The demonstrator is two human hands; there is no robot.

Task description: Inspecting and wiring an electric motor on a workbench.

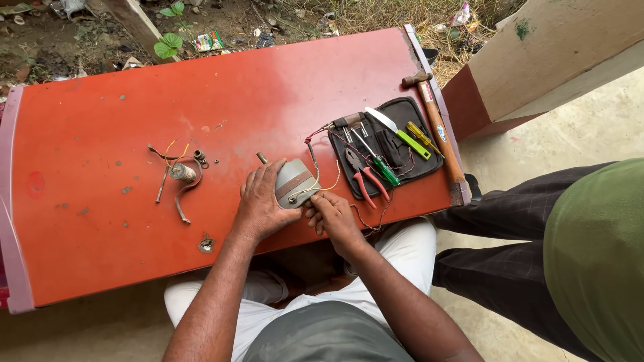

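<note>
My left hand (258, 201) lies over a grey, rounded metal part (293, 179) with a brown band and holds it on the red table (134, 234). My right hand (333, 218) sits just right of it, fingers pinched at the part's lower edge where thin wires come out. Red and yellow wires (320, 164) run from the part toward a black tool pouch (396, 144). What the right fingertips pinch is too small to tell.
The open pouch holds red-handled pliers (364, 177), a green screwdriver (379, 161), a knife and small yellow drivers. A wooden-handled hammer (439, 127) lies along the table's right edge. Bent metal strips and a small cylinder (181, 175) lie left. Another person's dark trousers (496, 228) stand right.
</note>
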